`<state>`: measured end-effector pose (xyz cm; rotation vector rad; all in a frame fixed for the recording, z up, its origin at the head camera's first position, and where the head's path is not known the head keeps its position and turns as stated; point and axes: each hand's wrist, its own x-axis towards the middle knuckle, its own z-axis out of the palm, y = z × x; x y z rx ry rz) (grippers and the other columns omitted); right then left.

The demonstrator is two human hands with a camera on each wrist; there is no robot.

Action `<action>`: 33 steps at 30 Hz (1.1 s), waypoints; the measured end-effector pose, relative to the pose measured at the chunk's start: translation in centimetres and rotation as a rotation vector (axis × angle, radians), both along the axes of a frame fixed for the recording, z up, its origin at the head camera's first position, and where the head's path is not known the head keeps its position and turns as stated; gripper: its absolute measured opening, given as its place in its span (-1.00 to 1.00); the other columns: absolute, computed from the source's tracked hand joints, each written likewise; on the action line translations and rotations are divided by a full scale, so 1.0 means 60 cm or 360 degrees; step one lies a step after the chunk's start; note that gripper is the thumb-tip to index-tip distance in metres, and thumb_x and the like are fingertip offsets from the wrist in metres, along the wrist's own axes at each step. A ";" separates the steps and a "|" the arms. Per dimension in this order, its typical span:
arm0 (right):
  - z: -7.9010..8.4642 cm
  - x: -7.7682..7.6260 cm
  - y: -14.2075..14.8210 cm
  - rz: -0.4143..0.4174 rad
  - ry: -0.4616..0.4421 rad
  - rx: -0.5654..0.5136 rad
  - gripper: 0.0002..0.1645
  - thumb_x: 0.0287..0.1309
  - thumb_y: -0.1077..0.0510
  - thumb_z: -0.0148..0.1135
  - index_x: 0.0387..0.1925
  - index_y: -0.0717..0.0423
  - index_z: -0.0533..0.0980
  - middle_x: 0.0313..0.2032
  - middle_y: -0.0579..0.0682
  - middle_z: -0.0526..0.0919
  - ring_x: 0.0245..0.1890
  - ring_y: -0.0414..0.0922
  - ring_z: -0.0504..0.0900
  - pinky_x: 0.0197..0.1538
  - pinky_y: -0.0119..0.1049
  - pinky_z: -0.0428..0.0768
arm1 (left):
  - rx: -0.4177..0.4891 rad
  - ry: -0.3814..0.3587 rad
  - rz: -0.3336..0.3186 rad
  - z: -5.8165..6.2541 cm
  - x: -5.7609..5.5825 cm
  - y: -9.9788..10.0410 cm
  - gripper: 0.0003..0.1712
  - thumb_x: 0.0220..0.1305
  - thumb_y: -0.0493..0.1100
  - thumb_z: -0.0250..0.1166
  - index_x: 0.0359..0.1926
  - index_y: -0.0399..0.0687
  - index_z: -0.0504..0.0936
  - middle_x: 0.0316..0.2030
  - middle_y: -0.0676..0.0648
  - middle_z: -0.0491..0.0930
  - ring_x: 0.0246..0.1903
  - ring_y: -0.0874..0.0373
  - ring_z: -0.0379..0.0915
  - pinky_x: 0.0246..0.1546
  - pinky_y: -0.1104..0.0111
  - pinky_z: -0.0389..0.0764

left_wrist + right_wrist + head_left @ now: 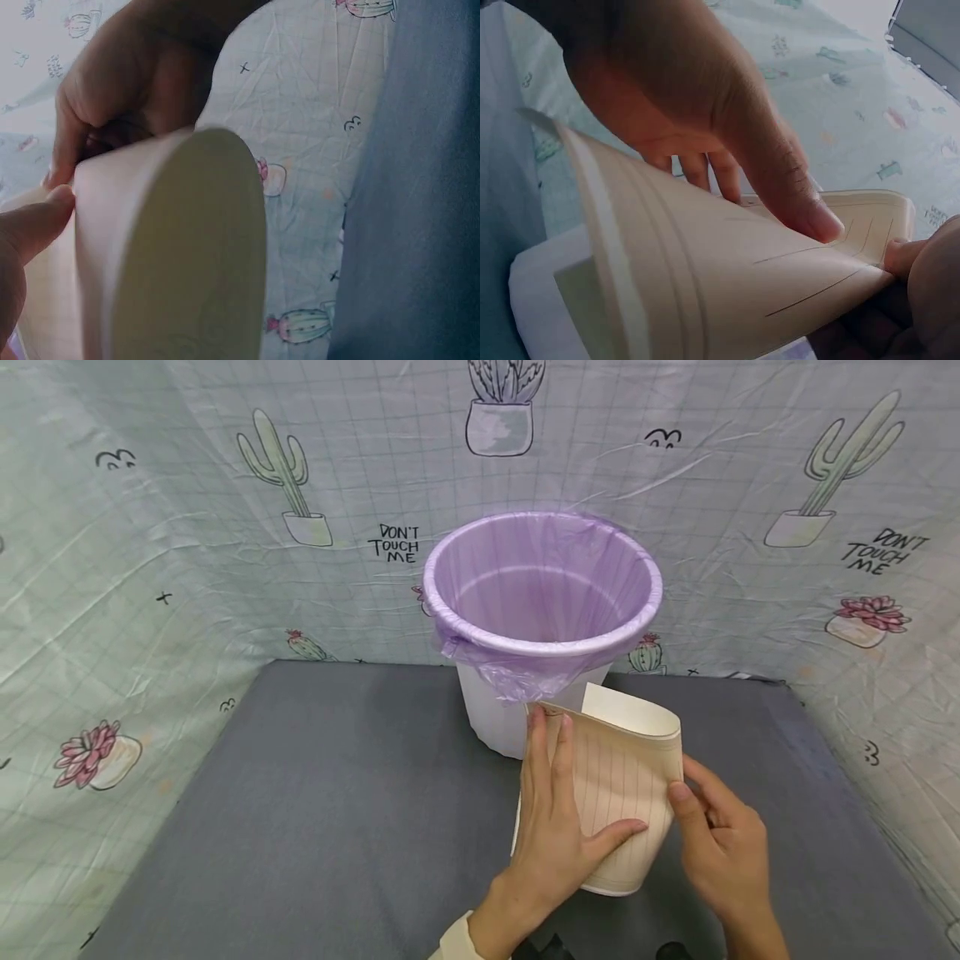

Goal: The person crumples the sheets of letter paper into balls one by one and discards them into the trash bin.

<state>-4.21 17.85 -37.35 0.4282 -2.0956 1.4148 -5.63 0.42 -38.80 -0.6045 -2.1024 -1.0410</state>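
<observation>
A cream sheet of lined paper point(611, 768) stands curled in front of the bin, its far part looping back in a rounded bend. My left hand point(551, 818) rests on its near face, fingers straight and pointing up, thumb stretched across the lines. At the right edge, my right hand point(723, 835) pinches the bent paper between thumb and fingers. The left wrist view has the paper's loop point(195, 247) close up, with the right hand point(142, 82) behind it. In the right wrist view, raised paper point(705, 255) hides the left fingertips.
A white waste bin point(487, 710) lined with a purple bag point(495, 656) stands just beyond the paper, its mouth upward. Dark grey cloth point(315, 810) covers the table. Hanging fabric printed with cacti point(360, 460) encloses the back and sides.
</observation>
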 end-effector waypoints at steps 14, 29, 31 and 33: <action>0.016 -0.003 -0.016 0.0268 0.0458 -0.0232 -0.53 0.26 0.42 0.11 0.16 0.60 0.31 -0.85 -0.15 0.27 -0.86 -0.37 0.04 -0.75 -0.67 0.02 | 0.0155 -0.0056 -0.0071 -0.004 -0.001 0.000 0.28 -0.14 0.12 0.56 0.44 -0.28 0.02 0.42 -0.40 -0.17 0.38 -0.32 -0.17 0.30 -0.05 0.08; 0.026 -0.006 -0.006 0.0022 0.0741 0.0471 -0.53 0.38 0.01 0.07 -0.12 0.40 0.60 -0.30 0.14 0.72 -0.59 -0.33 0.53 -0.57 -0.55 0.37 | 0.0063 0.0669 0.0129 0.035 -0.002 -0.029 -0.15 0.17 0.09 0.37 0.32 -0.27 0.26 0.19 -0.38 0.36 0.24 -0.36 0.16 0.26 -0.20 -0.04; 0.030 -0.003 -0.013 0.0072 0.0774 0.0583 -0.49 0.41 -0.02 0.00 -0.09 0.40 0.58 -0.32 0.12 0.71 -0.58 -0.32 0.52 -0.53 -0.54 0.40 | 0.0011 0.0786 0.0035 0.045 -0.002 -0.034 -0.24 0.23 0.04 0.33 0.28 -0.30 0.28 0.07 -0.28 0.51 0.17 -0.26 0.32 0.25 -0.17 0.00; 0.030 0.000 -0.020 0.0171 0.0788 0.0641 -0.48 0.43 0.00 -0.03 -0.06 0.43 0.55 -0.26 0.12 0.71 -0.37 -0.30 0.63 -0.37 -0.56 0.51 | -0.0028 0.0832 -0.0112 0.051 -0.002 -0.037 -0.32 0.24 -0.03 0.34 0.22 -0.35 0.34 -0.04 -0.20 0.60 0.08 -0.15 0.44 0.24 -0.12 0.11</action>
